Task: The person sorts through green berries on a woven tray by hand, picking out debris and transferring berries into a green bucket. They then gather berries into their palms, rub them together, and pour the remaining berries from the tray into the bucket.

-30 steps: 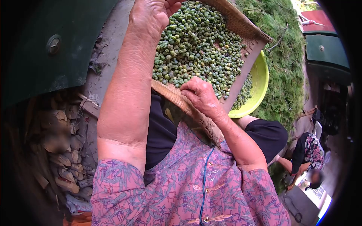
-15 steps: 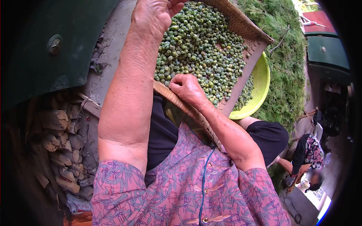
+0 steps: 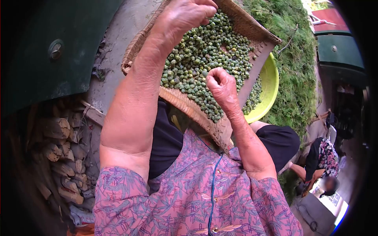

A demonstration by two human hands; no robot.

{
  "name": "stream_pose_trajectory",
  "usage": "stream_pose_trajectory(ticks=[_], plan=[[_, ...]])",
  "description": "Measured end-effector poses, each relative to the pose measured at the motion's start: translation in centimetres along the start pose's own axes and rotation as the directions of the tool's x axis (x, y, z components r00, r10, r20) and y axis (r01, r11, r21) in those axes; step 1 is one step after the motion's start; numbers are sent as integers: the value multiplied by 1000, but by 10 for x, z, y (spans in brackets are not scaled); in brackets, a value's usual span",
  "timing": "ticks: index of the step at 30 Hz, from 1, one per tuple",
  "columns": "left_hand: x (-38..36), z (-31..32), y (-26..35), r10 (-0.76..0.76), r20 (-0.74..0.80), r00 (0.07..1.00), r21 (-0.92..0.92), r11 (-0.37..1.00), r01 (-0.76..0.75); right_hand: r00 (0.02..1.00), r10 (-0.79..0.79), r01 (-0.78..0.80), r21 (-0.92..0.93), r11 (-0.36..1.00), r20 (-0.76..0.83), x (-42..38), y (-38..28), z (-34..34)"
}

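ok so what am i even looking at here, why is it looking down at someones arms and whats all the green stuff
This is one picture from a camera worn on a person's head, aimed forward and down, so you see their own arms and patterned pink shirt from above. There is no machine, only two bare hands. On the person's lap rests a woven basket tray spread with small round green pods. The left hand is curled over the pods at the tray's far side. The right hand is closed in a loose fist above the near part of the tray; whether it holds any pods cannot be seen. Beyond the tray's open edge sits a yellow-green bowl with more pods in it, next to a heap of green plant stalks. At lower right another person crouches.
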State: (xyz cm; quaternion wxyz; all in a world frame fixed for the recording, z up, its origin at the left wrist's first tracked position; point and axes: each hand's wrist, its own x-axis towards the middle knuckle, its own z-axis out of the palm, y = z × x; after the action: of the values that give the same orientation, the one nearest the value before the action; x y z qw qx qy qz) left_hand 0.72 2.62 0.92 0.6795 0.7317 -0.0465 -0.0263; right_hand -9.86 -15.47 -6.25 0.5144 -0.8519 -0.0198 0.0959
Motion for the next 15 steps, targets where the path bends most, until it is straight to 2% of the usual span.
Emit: stream_pose_trajectory(ticks=[1, 2, 4, 5, 8, 9, 12, 15], plan=[[1, 4, 2, 29, 128, 991, 218, 974, -57, 997, -40, 40, 11, 999, -59, 3, -5, -6], [5, 8, -8, 85, 252, 964, 397, 900, -183, 996, -36, 35, -15, 999, -85, 6, -11, -15], [-7, 14, 1, 5, 408, 913, 491, 841, -225, 976, -137, 125, -80, 989, -170, 12, -25, -24], [-9, 17, -1, 40, 448, 893, 487, 827, -281, 966, -174, 152, -125, 980, -191, 14, -32, -29], [-10, 22, -2, 7, 517, 856, 443, 854, -275, 932, -266, 229, -171, 958, -246, 22, -42, -34], [-10, 24, 3, -75, 505, 860, 431, 885, -176, 932, -266, 228, -172, 958, -246, 24, -43, -35], [-12, 25, 2, -24, 473, 881, 331, 931, -153, 922, -290, 239, -209, 948, -258, 28, -43, -35], [-15, 27, 7, -22, 429, 903, 394, 904, -166, 915, -313, 261, -219, 940, -254, 29, -46, -35]])
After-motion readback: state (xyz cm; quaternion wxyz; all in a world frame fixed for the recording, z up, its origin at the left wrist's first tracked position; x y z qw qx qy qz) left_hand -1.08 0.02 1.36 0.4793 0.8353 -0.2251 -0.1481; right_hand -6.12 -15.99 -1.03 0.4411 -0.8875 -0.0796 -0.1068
